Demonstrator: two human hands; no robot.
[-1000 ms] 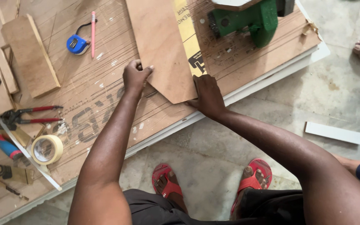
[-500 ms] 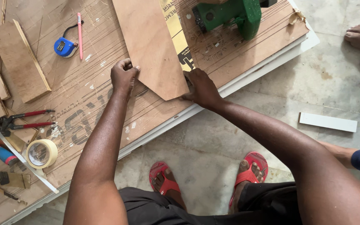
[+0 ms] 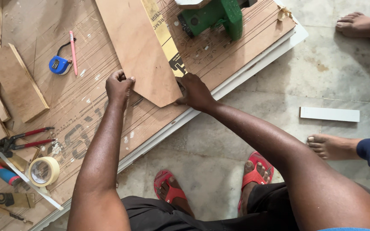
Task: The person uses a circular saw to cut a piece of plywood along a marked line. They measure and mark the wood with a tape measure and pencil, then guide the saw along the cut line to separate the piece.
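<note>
**Two hands hold a wooden board**

The left hand (image 3: 118, 85) is curled tight on the left edge of the brown board (image 3: 140, 51). The right hand (image 3: 195, 90) pinches its pointed near end. The board lies flat on the counter (image 3: 86, 124), near a green saw (image 3: 217, 17) and a blue tape measure (image 3: 59, 65).

Plywood piece (image 3: 140, 51): smooth, matt wood. Work board (image 3: 86, 115): scratched, scored wood. Floor (image 3: 253, 124): matt, stained stone tile.

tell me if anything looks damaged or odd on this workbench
The work surface is scored with many straight cut lines and flecked with white. The plywood piece held by the left hand and right hand has a pointed, angled end.
</note>
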